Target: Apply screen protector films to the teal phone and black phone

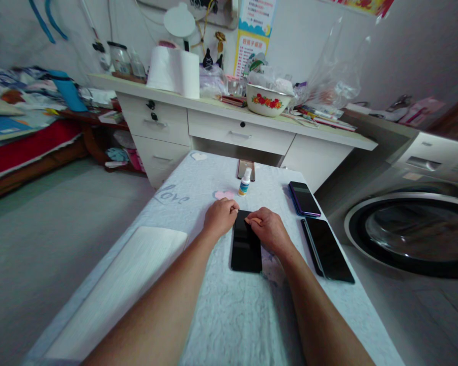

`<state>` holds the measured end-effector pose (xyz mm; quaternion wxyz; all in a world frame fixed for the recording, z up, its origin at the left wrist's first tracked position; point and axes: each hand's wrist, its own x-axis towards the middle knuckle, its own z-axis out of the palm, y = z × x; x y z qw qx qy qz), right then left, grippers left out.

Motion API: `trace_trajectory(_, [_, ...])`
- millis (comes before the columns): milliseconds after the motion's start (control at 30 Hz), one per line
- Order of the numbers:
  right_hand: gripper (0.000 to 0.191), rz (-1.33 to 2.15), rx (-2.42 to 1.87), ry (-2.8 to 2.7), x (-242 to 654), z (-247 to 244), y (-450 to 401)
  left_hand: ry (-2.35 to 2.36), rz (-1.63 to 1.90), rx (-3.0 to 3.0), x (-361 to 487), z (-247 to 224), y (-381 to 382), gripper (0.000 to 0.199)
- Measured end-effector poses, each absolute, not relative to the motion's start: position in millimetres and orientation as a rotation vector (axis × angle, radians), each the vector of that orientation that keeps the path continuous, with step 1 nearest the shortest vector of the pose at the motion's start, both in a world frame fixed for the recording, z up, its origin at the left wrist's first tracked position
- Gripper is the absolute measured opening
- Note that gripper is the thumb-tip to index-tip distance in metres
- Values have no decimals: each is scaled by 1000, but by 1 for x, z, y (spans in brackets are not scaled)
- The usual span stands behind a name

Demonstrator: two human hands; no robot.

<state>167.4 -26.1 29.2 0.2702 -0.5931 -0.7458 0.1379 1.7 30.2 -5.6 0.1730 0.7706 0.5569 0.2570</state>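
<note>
A black smartphone (246,249) lies flat, screen up, on the cloth-covered table in front of me. My left hand (220,217) is closed at its upper left corner, with fingertips pressed together by the edge. Over the upper right part of the screen, my right hand (267,229) is closed too, its fingers curled in a pinch. Whatever is between the fingertips of either hand is too small to make out. Just beyond the phone stands a small white spray bottle (245,183) with a blue and yellow label. Behind that bottle lies another phone (254,172).
At the right edge lie a purple-edged phone (305,198) and a larger dark device (330,249). A white padded sheet (137,279) lies on the left. A white desk (229,129) with a flowered bowl (267,100) stands behind, a washing machine (416,203) at right.
</note>
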Motion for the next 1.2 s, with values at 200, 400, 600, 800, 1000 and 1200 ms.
trace_trajectory(200, [13, 381, -1580, -2011, 168, 28, -26, 1575, 737, 2187, 2, -3, 29, 14])
trace_trajectory(400, [13, 385, -1597, -2006, 167, 31, -27, 1584, 724, 2181, 2, -3, 29, 14])
trace_trajectory(600, [14, 394, -1592, -1998, 166, 31, -27, 1570, 747, 2184, 2, -3, 30, 14])
trace_trajectory(800, [14, 395, -1589, -2003, 166, 30, -27, 1568, 747, 2177, 2, -4, 30, 14])
trace_trajectory(1000, [14, 381, -1584, -2013, 167, 29, -27, 1568, 753, 2174, 2, -6, 31, 13])
trace_trajectory(1200, [14, 398, -1611, -2005, 166, 31, -28, 1574, 742, 2182, 2, -4, 30, 13])
